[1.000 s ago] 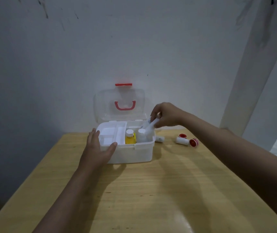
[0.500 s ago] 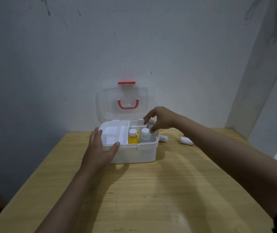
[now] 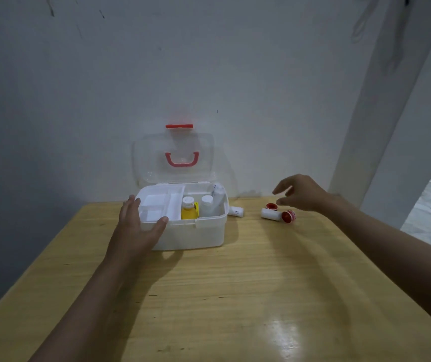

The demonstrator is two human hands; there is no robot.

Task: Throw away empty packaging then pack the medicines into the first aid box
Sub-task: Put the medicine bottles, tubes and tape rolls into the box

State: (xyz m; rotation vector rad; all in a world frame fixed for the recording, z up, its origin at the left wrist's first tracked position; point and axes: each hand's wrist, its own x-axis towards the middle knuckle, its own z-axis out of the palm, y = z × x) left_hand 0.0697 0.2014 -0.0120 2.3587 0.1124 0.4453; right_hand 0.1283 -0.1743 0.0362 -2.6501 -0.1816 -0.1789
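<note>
The white first aid box (image 3: 196, 236) stands open at the table's far side, its clear lid (image 3: 173, 158) with red handle upright. Inside it stand a yellow bottle (image 3: 188, 209) and a white bottle (image 3: 207, 204), with a white tube (image 3: 218, 193) leaning in the right corner. My left hand (image 3: 136, 228) rests on the box's front left rim, fingers spread. My right hand (image 3: 300, 192) hovers empty and open just above a white roll (image 3: 270, 214) and two red-capped rolls (image 3: 288, 216). Another small white roll (image 3: 236, 211) lies against the box's right side.
The wooden table (image 3: 235, 296) butts against a white wall. A white pillar (image 3: 392, 100) stands at the right, with the table's right edge dropping to a pale floor beyond it.
My right hand put the white tube into the box's right corner, let go, and moved right to above the rolls. My left hand stayed on the box.
</note>
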